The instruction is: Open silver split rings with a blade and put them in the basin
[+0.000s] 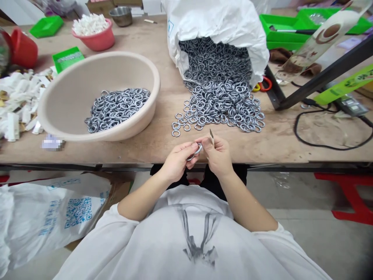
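Observation:
My left hand point(181, 158) is closed on a grey ring point(199, 148), held between thumb and fingers just over the table's front edge. Close beside it, my right hand point(219, 153) pinches a small flat blade point(211, 136) whose dark tip points up. Beyond the hands lies a pile of similar grey rings point(224, 101), spilling from the mouth of a white sack point(215, 19). A large beige basin point(100, 134) to the left holds many more rings. Some loose rings lie at the pile's near left edge.
White plastic pieces point(17, 97) are heaped at the far left. A red bowl point(97, 41) of white parts, green trays point(279, 39) and a metal bowl point(121, 16) stand farther back. A black metal frame point(320, 74) and black cable point(320, 147) are at right.

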`<state>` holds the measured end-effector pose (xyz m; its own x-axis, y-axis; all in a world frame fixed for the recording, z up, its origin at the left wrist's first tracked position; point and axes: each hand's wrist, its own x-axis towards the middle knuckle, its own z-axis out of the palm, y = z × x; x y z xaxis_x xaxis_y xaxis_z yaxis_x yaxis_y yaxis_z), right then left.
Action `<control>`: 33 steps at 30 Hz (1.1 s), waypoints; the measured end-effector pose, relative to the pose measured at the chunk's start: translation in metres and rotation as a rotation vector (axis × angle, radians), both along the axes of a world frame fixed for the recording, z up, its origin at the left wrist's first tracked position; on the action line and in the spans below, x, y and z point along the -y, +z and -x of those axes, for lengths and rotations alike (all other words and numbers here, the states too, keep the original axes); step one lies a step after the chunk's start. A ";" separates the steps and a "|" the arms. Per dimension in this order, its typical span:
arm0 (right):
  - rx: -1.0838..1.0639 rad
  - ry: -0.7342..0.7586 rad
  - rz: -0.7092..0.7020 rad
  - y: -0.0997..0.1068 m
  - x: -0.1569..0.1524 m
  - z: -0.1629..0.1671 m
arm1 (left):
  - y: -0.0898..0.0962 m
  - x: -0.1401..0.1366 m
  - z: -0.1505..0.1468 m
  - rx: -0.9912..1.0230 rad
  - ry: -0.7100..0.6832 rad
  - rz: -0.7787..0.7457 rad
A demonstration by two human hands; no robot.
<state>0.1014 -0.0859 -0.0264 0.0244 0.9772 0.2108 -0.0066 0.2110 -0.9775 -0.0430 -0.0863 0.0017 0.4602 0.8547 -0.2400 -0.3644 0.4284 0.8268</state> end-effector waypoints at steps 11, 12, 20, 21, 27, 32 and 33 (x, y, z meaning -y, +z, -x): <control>0.610 -0.085 -0.290 0.014 0.023 0.003 | 0.001 0.003 -0.003 0.092 0.151 0.139; 0.614 -0.085 -0.281 0.013 0.022 0.002 | 0.001 0.004 -0.003 0.094 0.144 0.136; 0.461 -0.203 0.000 0.000 -0.011 -0.025 | 0.007 0.015 0.009 0.108 -0.063 0.052; 0.488 -0.171 -0.002 0.000 -0.016 -0.023 | 0.007 0.013 0.015 0.103 -0.021 0.044; 0.926 0.106 -0.084 0.015 -0.040 0.023 | 0.005 -0.009 0.064 0.058 0.418 0.000; 1.206 0.112 -0.007 0.017 -0.051 0.041 | 0.008 -0.013 0.081 0.053 0.538 0.139; 1.197 0.093 -0.007 0.015 -0.051 0.039 | 0.008 -0.013 0.080 0.057 0.521 0.171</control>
